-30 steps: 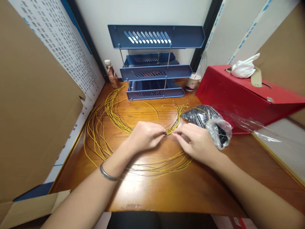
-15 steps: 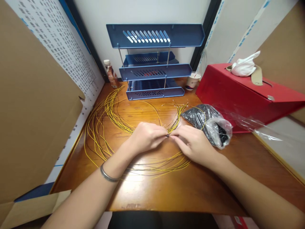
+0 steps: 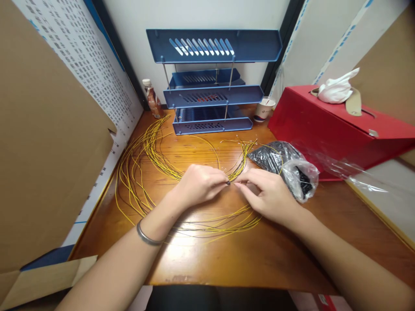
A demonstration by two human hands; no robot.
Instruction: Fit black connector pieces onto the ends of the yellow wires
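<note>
My left hand (image 3: 202, 183) is closed in a pinch on a small black connector (image 3: 228, 183), whose end shows past the fingertips. Just to its right, my right hand (image 3: 264, 190) has thumb and forefinger drawn together at the connector's tip, pinching what looks like a thin wire, mostly hidden by the fingers. Behind the fingertips lies a bundle of yellow and dark wires (image 3: 242, 159) with bare or metal-tipped ends. A large loop of the same wires (image 3: 152, 162) curves over the left of the table and passes under my forearms.
A clear plastic bag of small black parts (image 3: 275, 153) lies beside my right hand. Behind stand a blue tray rack (image 3: 214, 45), a bottle (image 3: 153, 100) and a paper cup (image 3: 264, 109). A red box (image 3: 311, 125) sits right, cardboard (image 3: 48, 142) left, on the wooden table (image 3: 207, 263).
My right fingertips have shifted slightly right, away from my left hand, and more of the black connector shows. The view has moved a little; the wires lie as before.
</note>
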